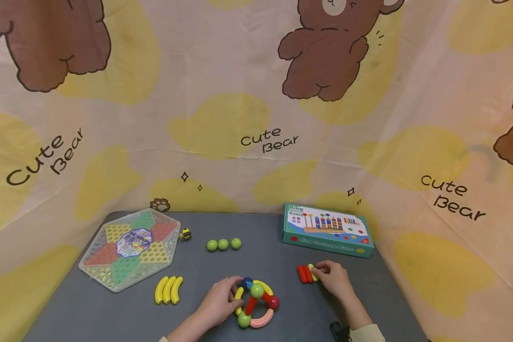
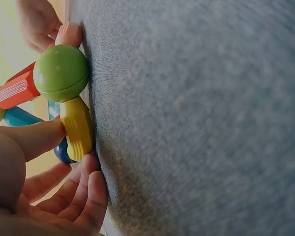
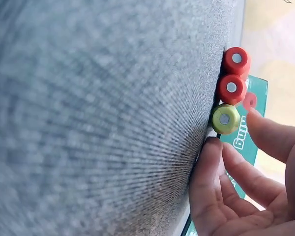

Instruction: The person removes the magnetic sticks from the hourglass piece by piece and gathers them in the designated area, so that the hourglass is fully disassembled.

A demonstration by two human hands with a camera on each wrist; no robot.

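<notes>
On a grey table (image 1: 282,266) backed by a "Cute Bear" cloth (image 1: 268,140), a teal box (image 1: 327,230) reads "Ring Challenge Game". In front of that box, the right hand (image 1: 333,279) pinches a yellow-green stick (image 3: 225,119) lying just beside two red sticks (image 1: 302,274). Left of the box, the left hand (image 1: 220,300) grips the yellow curved piece (image 2: 77,129) of a rod-and-ball structure (image 1: 256,302)

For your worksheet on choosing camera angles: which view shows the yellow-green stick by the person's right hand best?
The right wrist view: the yellow-green stick shows close up, end-on, beside two red sticks, with the right hand reaching round it. The head view shows it small and partly hidden behind the fingers. The left wrist view does not show it.
</notes>
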